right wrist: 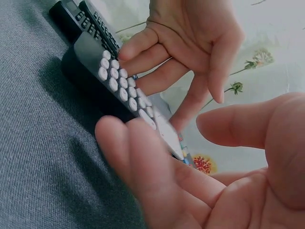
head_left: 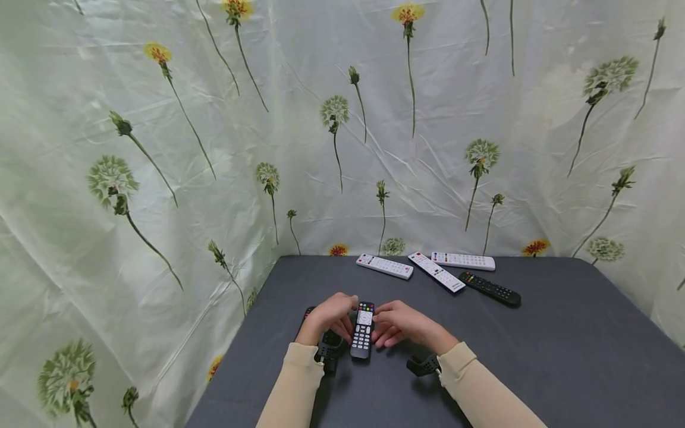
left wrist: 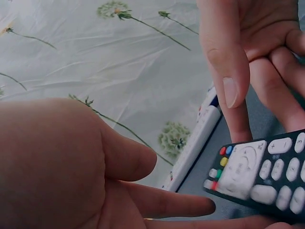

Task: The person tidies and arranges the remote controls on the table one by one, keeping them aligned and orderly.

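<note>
We have the white-keyed remote [head_left: 361, 342] between left hand [head_left: 334, 315] and right hand [head_left: 405, 324], fingers loosely extended, seemingly gripping nothing. Right wrist view shows two dark remotes [right wrist: 71, 18] left of it; head view barely.

A dark grey, woven-looking tabletop [head_left: 567, 351] carries slim plastic remote controls.
With the oblong black remote with white buttons [head_left: 362, 330] as hub, its body points twelve to six; whether it rests flat cannot be told. Towards one o'clock lies a long white remote with coloured buttons [head_left: 384, 266]; at two, a white remote slanting from ten to four [head_left: 436, 273], and just beside it, farther back, a white remote running nine to three [head_left: 463, 261]. Between two and three, close to the slanting one's lower end, lies a black round-ended remote [head_left: 490, 289]. At nine o'clock a dark, mostly hidden remote [head_left: 306, 315] shows one end.
</note>
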`<state>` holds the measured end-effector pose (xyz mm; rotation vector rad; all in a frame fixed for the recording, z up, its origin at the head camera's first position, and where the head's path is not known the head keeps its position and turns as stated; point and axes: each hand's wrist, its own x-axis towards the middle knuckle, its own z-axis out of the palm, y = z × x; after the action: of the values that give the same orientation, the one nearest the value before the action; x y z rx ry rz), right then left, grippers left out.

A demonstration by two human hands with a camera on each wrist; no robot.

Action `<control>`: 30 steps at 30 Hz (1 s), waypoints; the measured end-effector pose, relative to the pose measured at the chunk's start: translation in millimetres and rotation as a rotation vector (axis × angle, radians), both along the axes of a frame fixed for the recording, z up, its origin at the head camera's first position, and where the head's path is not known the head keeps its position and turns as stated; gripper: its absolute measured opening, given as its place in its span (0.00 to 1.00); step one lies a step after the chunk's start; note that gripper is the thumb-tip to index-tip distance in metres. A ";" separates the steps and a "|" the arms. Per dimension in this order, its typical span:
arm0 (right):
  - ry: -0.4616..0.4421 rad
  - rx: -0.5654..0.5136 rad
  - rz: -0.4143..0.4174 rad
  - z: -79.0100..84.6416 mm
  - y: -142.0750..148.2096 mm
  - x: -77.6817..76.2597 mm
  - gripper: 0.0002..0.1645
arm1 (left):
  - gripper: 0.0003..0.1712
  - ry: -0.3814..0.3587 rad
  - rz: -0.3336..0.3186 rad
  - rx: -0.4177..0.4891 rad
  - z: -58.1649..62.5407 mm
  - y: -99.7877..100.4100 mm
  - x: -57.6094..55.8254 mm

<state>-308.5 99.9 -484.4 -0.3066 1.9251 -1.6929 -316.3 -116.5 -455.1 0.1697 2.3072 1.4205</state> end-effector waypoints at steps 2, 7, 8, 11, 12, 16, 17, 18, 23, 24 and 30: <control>0.003 0.005 0.007 0.5 0.1 1.0 0.34 | 0.31 -0.003 -0.005 -0.006 -0.1 0.3 0.5; 0.006 0.017 0.007 0.8 0.9 2.5 0.37 | 0.31 -0.010 0.000 -0.007 -1.2 0.1 -0.2; 0.006 0.018 0.006 0.8 1.0 2.7 0.37 | 0.31 -0.012 0.004 -0.005 -1.3 0.0 -0.7; 0.009 0.024 0.002 0.5 1.5 2.9 0.40 | 0.32 -0.013 0.010 0.008 -2.4 -1.6 -2.4; 0.008 0.025 0.002 0.1 1.5 2.8 0.40 | 0.32 -0.017 0.011 0.015 -3.0 -2.5 -2.9; 0.013 0.020 -0.009 -4.1 0.8 1.2 0.40 | 0.32 -0.035 0.015 0.040 -4.7 -6.2 -4.9; 0.015 0.015 -0.012 -5.4 0.3 0.6 0.40 | 0.31 -0.039 0.018 0.045 -4.8 -6.9 -5.4; 0.016 0.010 -0.016 -6.6 -0.4 0.1 0.40 | 0.31 -0.042 0.020 0.049 -4.8 -7.5 -5.8; 0.021 -0.017 -0.022 -12.3 -3.1 -1.9 0.39 | 0.32 -0.053 0.040 0.066 -3.6 -9.2 -7.4; 0.021 -0.019 -0.022 -13.0 -3.4 -1.9 0.39 | 0.33 -0.058 0.045 0.068 -3.4 -9.5 -7.7; 0.029 -0.026 -0.022 -13.9 -3.6 -1.0 0.38 | 0.34 -0.081 0.050 0.080 -2.2 -11.1 -8.3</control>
<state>-309.5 96.3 -498.4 -0.3230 1.9357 -1.7373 -324.6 -127.6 -457.3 0.0767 2.2058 1.5168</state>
